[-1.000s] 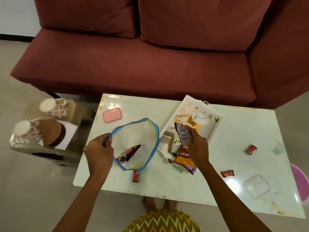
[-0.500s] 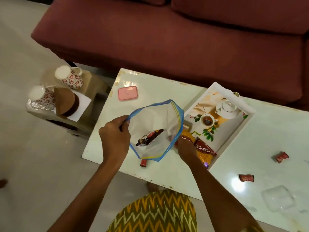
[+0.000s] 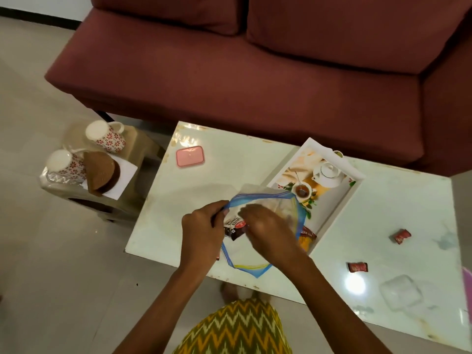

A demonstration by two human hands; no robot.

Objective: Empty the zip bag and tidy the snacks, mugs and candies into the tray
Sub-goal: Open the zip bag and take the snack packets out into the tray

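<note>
Since half a second before, our left hand (image 3: 201,231) had kept its narrow thumb-and-finger pinch on the blue-and-yellow zip rim of the clear plastic zip bag (image 3: 255,270). Our right hand (image 3: 268,231) had left the tray side and gone into the bag's mouth, onto the dark glossy snack packet (image 3: 233,228). That hand was blurred, so we could not tell whether its fingers had closed on the packet.

The packet's white lettering looked like "SALTED PEANUTS".

Two white mugs with red flower prints (image 3: 106,136) stood on the side stool. On the glossy white table (image 3: 178,200) lay a flat pink rounded lid (image 3: 190,156). The crinkly orange snack packet (image 3: 307,240) lay in the white rectangular tray with a printed teapot picture (image 3: 357,180), half covered by the bag. Two red-wrapped candies (image 3: 401,236) sat well to the right.
</note>
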